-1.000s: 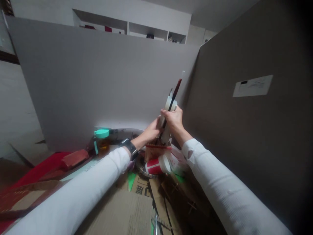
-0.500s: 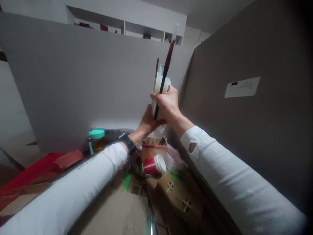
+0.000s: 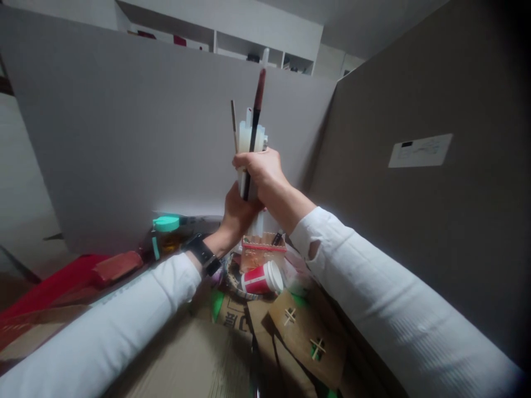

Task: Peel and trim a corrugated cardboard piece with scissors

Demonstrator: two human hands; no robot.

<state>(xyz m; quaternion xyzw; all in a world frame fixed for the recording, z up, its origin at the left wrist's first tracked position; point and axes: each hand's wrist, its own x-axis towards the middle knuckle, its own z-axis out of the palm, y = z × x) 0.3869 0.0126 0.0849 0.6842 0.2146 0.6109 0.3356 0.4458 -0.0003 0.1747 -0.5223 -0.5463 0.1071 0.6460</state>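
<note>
Both hands are raised in front of the grey panel, closed round one upright bundle. It is made of translucent white glue sticks (image 3: 248, 135), a long black and dark-red brush (image 3: 258, 97) with a clear upper end, and a thin wooden stick (image 3: 233, 119). My right hand (image 3: 263, 168) wraps the bundle's middle, its thumb across the front. Lower down, my left hand (image 3: 239, 209) grips the bundle's base, its fingers partly hidden behind it. Beneath the hands stands a small basket-like box (image 3: 263, 257) with a red band and a dark item at its rim.
A red-and-white paper cup (image 3: 259, 279) lies tipped before the box. Cut cardboard (image 3: 305, 337) with crossed sticks in its openings lies at front right. A jar with a turquoise lid (image 3: 166, 223) stands left. Grey panels (image 3: 136, 138) rise behind and to the right, the right one bearing a label (image 3: 421, 151).
Both hands and the bundle have shifted left in view. The bundle's top, which leaned right, now stands more upright. Both hands keep their hold.
</note>
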